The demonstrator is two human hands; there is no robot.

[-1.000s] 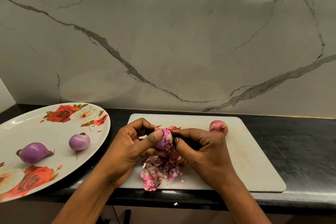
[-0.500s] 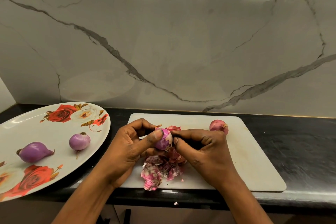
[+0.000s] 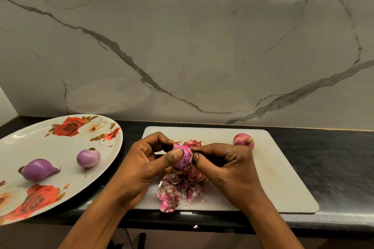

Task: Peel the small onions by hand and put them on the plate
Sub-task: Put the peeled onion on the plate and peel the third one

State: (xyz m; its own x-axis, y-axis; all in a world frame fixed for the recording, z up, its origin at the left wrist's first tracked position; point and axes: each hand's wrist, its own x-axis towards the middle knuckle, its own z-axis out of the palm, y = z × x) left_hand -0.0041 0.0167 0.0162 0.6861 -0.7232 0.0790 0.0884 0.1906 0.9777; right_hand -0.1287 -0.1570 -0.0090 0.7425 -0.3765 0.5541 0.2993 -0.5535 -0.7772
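My left hand (image 3: 145, 164) grips a small purple onion (image 3: 183, 160) above the white cutting board (image 3: 283, 184), thumb pressed on its front. My right hand (image 3: 228, 170) pinches at the onion's right side with its fingertips. A pile of pink onion skins (image 3: 176, 190) lies on the board under my hands. One unpeeled onion (image 3: 243, 141) rests at the board's far right. On the oval rose-patterned plate (image 3: 40, 143) at the left lie two peeled onions, one round (image 3: 88, 157) and one pointed (image 3: 37, 170).
The board and plate sit on a black countertop (image 3: 334, 163) against a marble wall (image 3: 192, 46). The plate's near end overhangs the counter's front edge. A small scrap of skin (image 3: 195, 226) lies on the counter edge.
Both hands stay around the onion; my right fingertips have shifted slightly at its right side. Nothing else has moved.
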